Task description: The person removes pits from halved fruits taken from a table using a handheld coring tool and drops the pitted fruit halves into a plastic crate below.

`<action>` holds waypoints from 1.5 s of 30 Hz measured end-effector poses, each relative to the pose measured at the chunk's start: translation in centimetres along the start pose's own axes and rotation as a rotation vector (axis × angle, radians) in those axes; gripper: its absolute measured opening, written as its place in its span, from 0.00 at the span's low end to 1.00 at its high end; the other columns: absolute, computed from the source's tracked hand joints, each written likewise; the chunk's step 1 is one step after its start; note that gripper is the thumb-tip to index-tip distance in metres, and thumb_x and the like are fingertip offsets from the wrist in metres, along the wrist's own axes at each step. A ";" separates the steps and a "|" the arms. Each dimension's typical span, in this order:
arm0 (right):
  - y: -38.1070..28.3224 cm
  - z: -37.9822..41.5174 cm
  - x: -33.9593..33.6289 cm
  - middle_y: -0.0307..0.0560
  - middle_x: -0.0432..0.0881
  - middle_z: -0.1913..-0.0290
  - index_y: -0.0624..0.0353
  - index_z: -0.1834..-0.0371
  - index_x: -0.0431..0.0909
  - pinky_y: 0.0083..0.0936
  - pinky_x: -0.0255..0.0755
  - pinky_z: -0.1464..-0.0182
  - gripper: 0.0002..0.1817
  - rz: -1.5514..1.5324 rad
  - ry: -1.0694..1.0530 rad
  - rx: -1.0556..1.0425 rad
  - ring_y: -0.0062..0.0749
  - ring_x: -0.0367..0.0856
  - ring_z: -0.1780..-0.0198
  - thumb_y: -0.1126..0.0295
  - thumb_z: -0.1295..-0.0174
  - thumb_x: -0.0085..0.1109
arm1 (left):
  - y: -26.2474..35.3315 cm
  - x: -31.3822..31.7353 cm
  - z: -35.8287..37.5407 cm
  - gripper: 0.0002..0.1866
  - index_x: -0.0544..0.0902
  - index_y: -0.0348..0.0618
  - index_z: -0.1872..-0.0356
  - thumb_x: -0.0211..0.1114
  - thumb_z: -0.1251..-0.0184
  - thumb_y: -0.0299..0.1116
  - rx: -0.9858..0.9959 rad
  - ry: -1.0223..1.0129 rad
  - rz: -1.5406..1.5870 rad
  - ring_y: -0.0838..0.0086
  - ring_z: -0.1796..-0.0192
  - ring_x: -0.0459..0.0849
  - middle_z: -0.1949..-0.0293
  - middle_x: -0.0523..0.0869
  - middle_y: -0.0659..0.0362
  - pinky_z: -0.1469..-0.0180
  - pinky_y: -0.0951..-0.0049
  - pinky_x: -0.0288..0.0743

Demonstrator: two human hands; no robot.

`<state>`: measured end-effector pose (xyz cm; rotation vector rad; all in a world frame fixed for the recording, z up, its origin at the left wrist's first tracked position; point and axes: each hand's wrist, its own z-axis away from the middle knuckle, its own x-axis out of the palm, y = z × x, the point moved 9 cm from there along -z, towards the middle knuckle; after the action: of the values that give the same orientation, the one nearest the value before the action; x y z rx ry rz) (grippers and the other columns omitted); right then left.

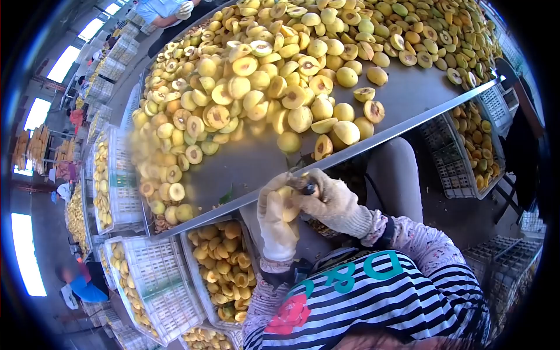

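Both my hands wear pale work gloves and meet just in front of the metal table's edge (245,199). My left hand (275,224) is closed around a yellow peach piece (287,204), partly covered by the fingers. Against it, my right hand (333,203) grips a small tool with a dark rounded handle end (309,188); its working end is hidden. A heap of halved yellow peaches (239,87) spreads over the table, many cut side up with brown centres or stones showing. A few halves (346,132) lie close to the edge beyond my hands.
Below the table at left stands a crate of peach halves (224,268), beside a white crate (157,286). Another filled crate (461,154) is at right. A green leaf (226,195) lies on the tabletop. At the upper left, a co-worker's gloved hand (185,10) shows.
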<state>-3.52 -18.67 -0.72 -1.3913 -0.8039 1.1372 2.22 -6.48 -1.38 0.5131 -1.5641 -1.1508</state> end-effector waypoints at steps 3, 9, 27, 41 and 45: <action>-1.8 0.1 0.7 0.54 0.86 0.64 0.56 0.50 0.78 0.36 0.81 0.59 0.17 0.223 0.019 -0.157 0.49 0.87 0.59 0.60 0.37 0.67 | 0.2 -0.6 0.6 0.18 0.76 0.35 0.44 0.56 0.21 0.40 0.033 0.031 -0.113 0.68 0.43 0.82 0.44 0.83 0.52 0.37 0.67 0.75; -1.9 -0.2 2.4 0.51 0.86 0.63 0.53 0.55 0.80 0.35 0.81 0.59 0.12 0.040 -0.169 -0.101 0.47 0.87 0.61 0.62 0.38 0.68 | 0.3 -1.5 1.8 0.20 0.74 0.35 0.42 0.55 0.20 0.43 0.088 -0.053 -0.168 0.68 0.41 0.81 0.44 0.82 0.51 0.36 0.63 0.75; 2.2 2.6 5.5 0.55 0.87 0.56 0.62 0.46 0.79 0.35 0.76 0.49 0.23 -0.196 -0.359 0.222 0.42 0.86 0.54 0.51 0.27 0.55 | 1.0 -1.2 0.3 0.19 0.79 0.40 0.53 0.55 0.21 0.48 0.056 0.197 -0.067 0.63 0.50 0.83 0.54 0.83 0.54 0.44 0.57 0.82; 1.1 1.6 4.3 0.43 0.82 0.64 0.63 0.49 0.78 0.28 0.73 0.54 0.18 -0.446 -0.460 -0.019 0.25 0.77 0.61 0.57 0.26 0.55 | 3.0 2.2 -0.8 0.19 0.82 0.32 0.45 0.58 0.23 0.39 0.375 0.004 -0.261 0.66 0.54 0.86 0.55 0.88 0.49 0.49 0.68 0.80; 2.0 2.1 4.3 0.43 0.83 0.63 0.62 0.48 0.79 0.29 0.73 0.53 0.17 -0.396 -0.536 0.004 0.26 0.78 0.60 0.58 0.27 0.55 | 2.0 2.4 -1.8 0.18 0.80 0.29 0.41 0.58 0.24 0.31 0.075 -0.171 -0.074 0.72 0.57 0.86 0.59 0.89 0.50 0.53 0.75 0.80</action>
<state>-4.40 -14.28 -3.36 -0.8666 -1.3870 1.2009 3.57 -8.26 1.41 0.5381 -1.7532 -1.2218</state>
